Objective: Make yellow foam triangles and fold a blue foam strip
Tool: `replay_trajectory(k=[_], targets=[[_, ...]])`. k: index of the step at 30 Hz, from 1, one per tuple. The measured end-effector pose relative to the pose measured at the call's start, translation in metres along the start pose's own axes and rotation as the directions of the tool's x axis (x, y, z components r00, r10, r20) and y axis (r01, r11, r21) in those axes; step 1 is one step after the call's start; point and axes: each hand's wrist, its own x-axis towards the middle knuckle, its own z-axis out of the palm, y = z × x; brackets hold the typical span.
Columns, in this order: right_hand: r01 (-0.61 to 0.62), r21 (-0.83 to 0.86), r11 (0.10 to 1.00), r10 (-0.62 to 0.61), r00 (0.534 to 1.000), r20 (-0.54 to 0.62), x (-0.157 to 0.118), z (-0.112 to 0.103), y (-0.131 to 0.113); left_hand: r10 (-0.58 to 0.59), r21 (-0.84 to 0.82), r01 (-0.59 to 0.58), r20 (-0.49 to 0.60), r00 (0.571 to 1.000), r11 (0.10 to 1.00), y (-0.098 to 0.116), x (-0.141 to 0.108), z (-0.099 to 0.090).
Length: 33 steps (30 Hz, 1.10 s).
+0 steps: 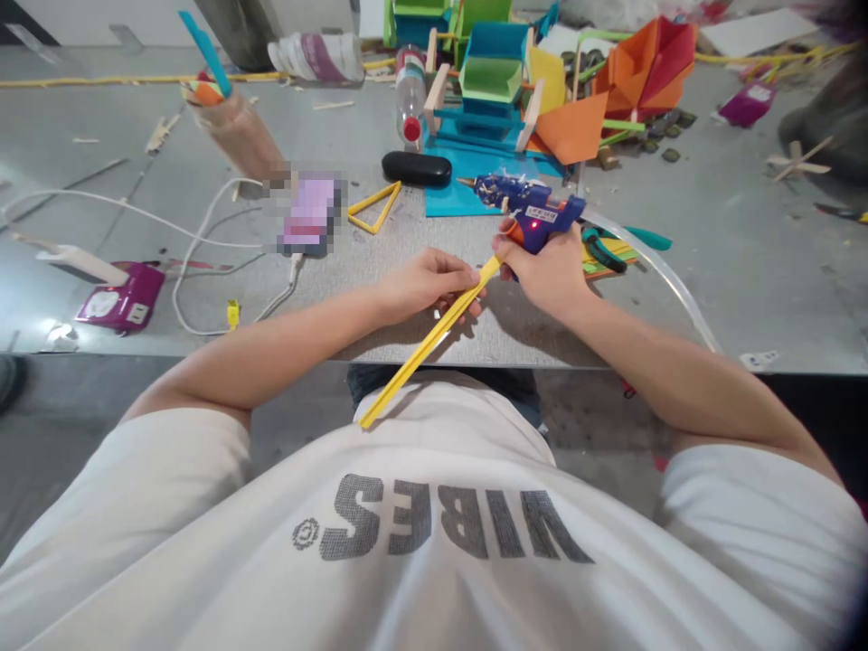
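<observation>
1. Grey and lightly speckled, the worktable (746, 262) fills the upper view, its near edge running just past the person's forearms.
2. A long yellow strip (427, 344) slants from the table's front edge down toward the person's white shirt (434, 542); it looks like thin folded paper or card, flat and narrow, with its lower end hanging off the table over the lap.
3. The left hand (427, 282) is curled around the strip's upper part, fingers pinching it from the side.
4. The right hand (549, 271) grips a blue glue gun (529, 210) with a red light glowing on its body; the nozzle points left, away from the strip. The right thumb touches the strip's top end.
5. Just behind the hands lie a yellow triangle (372, 208), a black case (416, 169) and a blue sheet (467, 181) carrying a blue-and-green paper model (492, 81).
6. Scissors with teal handles (624, 242) rest right beside the right hand.
7. White cables (196, 235) and a magenta box (122, 303) sit well left, leaving open grey surface between them and the left hand.
8. An open patch also lies at far right.
</observation>
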Motion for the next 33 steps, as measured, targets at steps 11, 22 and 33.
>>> replay_trajectory(k=[11,22,33], targets=[[0.04,-0.073,0.997,-0.04,0.999,0.006,0.003,-0.004,0.006,-0.04,0.082,0.039,0.016,0.999,0.996,0.006,-0.005,-0.002],[0.01,-0.082,0.997,-0.009,1.0,0.016,0.005,-0.007,0.003,-0.086,0.136,0.089,-0.028,0.996,0.987,0.012,-0.007,-0.002],[-0.039,-0.008,0.999,0.038,0.998,-0.047,0.014,-0.013,0.0,-0.104,0.17,0.103,0.001,0.995,0.98,0.01,-0.007,-0.011]])
